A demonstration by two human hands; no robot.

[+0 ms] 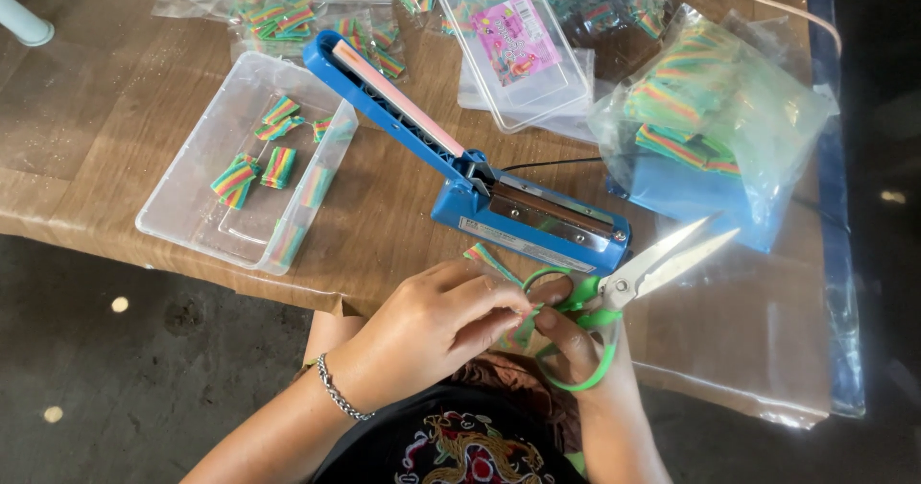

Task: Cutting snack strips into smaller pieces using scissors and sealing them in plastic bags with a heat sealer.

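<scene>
While the left hand (432, 326) is pinching a rainbow candy strip (491, 259) with closed fingertips, the right hand (573, 342) is gripping green-handled scissors (624, 287), blades parted, before the blue heat sealer (480, 172); the strip is looking light, soft, sticky, best taken by its end.

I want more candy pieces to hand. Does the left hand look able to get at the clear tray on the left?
Probably yes: the left hand is pinching a candy strip, but nothing stands between it and the open clear tray.
</scene>
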